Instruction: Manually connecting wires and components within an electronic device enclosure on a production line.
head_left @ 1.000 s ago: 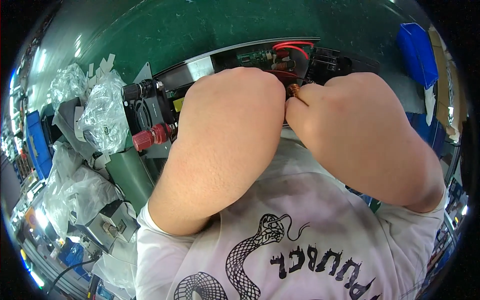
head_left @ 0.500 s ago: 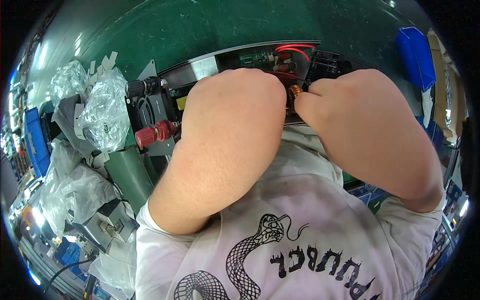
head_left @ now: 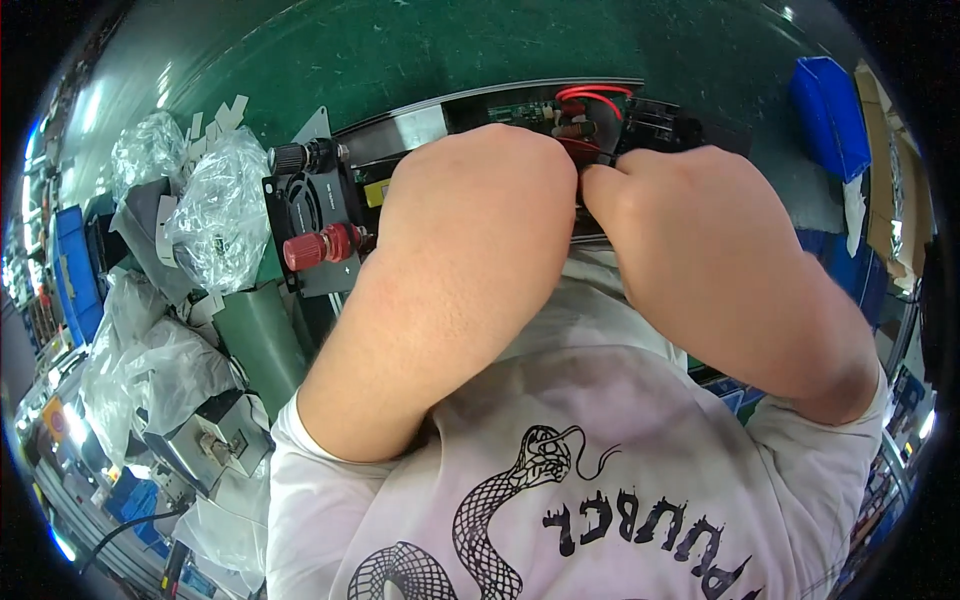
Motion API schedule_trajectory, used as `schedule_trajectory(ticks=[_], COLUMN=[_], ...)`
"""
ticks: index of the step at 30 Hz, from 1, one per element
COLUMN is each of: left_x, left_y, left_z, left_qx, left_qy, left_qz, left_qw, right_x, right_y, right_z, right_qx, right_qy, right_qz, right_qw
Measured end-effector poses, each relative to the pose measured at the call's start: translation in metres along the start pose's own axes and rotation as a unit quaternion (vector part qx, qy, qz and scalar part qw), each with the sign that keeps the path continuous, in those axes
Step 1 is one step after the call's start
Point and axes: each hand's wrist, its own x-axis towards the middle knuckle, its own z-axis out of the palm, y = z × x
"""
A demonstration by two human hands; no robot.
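A long open metal case (head_left: 420, 127) with electronics inside lies across the bench in front of me. Its black end panel (head_left: 318, 200), on the left, carries a black screw terminal (head_left: 303, 157) and a red screw terminal (head_left: 322, 246). Red wires (head_left: 598, 93) loop over a green circuit board (head_left: 522, 112) toward the far side. My left hand (head_left: 490, 175) reaches over the middle of the case, back up, its fingers hidden. Close beside it, my right hand (head_left: 665, 190) is curled closed over the right part; whatever it grips is out of sight.
Clear plastic bags (head_left: 222, 220) and white strips lie left of the case, near a green cylindrical object (head_left: 258, 335) and a silver metal box (head_left: 215, 440). A blue bin (head_left: 832, 115) stands at the far right by cardboard (head_left: 900, 190). Green mat (head_left: 500, 45) extends beyond the case.
The end panel with its terminals has shifted slightly right and up in view. My right hand has come closer to my left, and the copper coil between them is now hidden.
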Motion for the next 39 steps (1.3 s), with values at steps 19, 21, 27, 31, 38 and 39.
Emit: schedule_trajectory(ticks=[19,21,27,31,38,39], left_x=[-0.002,0.000,0.001,-0.001,-0.004,-0.005], left_y=[-0.002,-0.003,-0.005,-0.001,0.001,0.002], left_z=[0.003,0.002,0.007,0.001,0.006,0.005], left_qx=[-0.030,-0.027,-0.002,0.012,0.000,0.000], left_qy=[0.015,0.001,0.006,0.022,0.034,0.035], left_qz=[0.001,-0.002,0.008,0.009,-0.013,-0.019], left_qw=[0.999,1.000,1.000,1.000,0.999,0.999], right_x=[-0.015,-0.014,-0.007,-0.003,-0.003,-0.005], right_y=[-0.003,-0.003,-0.008,-0.007,0.011,0.011], right_z=[0.000,0.002,0.000,-0.006,-0.019,-0.024], right_qx=[-0.003,0.007,0.023,0.005,0.031,0.032], right_qy=[0.017,0.019,0.029,-0.011,0.026,0.031], right_qz=[0.009,0.016,0.006,-0.001,0.015,0.029], right_qw=[1.000,1.000,0.999,1.000,0.999,0.999])
